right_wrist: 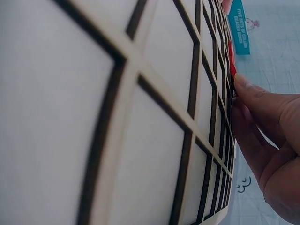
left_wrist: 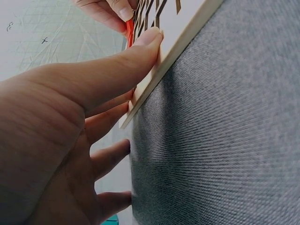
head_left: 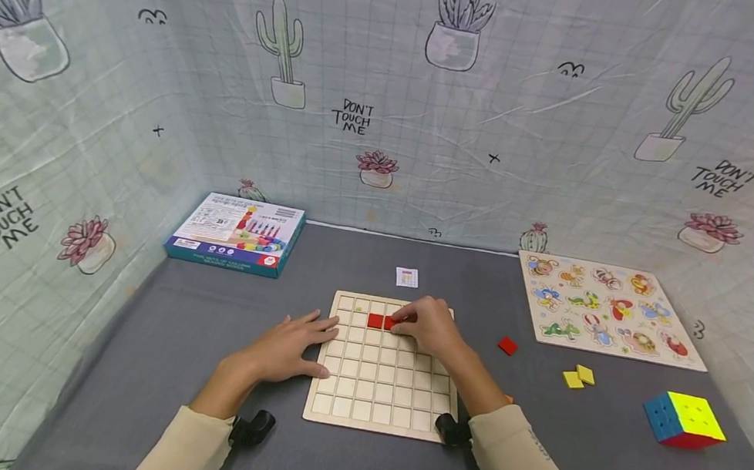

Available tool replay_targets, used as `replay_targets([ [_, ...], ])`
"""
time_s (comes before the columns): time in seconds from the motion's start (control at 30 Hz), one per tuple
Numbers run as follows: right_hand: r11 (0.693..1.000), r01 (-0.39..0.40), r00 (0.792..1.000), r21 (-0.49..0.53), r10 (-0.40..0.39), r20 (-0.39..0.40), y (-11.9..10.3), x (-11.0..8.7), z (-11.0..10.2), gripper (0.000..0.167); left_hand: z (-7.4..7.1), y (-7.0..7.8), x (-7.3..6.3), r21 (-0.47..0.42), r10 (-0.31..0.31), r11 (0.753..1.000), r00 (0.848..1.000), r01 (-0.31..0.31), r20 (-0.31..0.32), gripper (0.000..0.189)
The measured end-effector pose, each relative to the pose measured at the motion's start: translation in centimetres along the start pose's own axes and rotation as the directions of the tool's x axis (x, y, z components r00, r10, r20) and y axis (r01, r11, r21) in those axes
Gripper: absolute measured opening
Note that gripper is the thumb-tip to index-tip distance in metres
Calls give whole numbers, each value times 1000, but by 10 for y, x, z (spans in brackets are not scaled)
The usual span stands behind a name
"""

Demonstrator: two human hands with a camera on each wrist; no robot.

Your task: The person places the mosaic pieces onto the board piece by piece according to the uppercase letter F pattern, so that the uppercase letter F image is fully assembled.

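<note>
A wooden grid board lies on the grey table in front of me. My right hand pinches a red square tile between thumb and fingers near the board's far edge. Directly left of it, another red tile sits in a cell of the grid. In the right wrist view, the right hand is low over the far cells. My left hand is spread beside the board, its thumb resting on the left rim and its other fingers stretched forward.
Right of the board lie a loose red tile and two yellow tiles. Farther right are a puzzle cube and an insect picture board. A small printed card lies behind the grid; a teal box sits back left.
</note>
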State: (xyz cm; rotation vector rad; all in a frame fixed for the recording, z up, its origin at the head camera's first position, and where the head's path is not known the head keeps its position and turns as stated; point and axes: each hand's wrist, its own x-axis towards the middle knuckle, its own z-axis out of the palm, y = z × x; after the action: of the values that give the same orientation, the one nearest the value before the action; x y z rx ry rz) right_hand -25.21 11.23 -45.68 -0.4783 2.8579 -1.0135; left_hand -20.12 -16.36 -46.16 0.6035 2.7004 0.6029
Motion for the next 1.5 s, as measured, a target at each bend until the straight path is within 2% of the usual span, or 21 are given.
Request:
replay_targets([
  [0.73,1000,-31,999,-4,31,-27,-2,0,3,20,-2,1,-1,-15,13,1000,1000,-13,-7,76],
  [1.27,1000,-10,1000,11,10,-28,-1,0,3,20,-2,3,0,-12,-13,1000,1000,13,-8,75],
  [1.5,1000,20,1000,0,-20,-2,0,-2,0,23,-1,2,0,-12,-7,1000,1000,6,-7,76],
])
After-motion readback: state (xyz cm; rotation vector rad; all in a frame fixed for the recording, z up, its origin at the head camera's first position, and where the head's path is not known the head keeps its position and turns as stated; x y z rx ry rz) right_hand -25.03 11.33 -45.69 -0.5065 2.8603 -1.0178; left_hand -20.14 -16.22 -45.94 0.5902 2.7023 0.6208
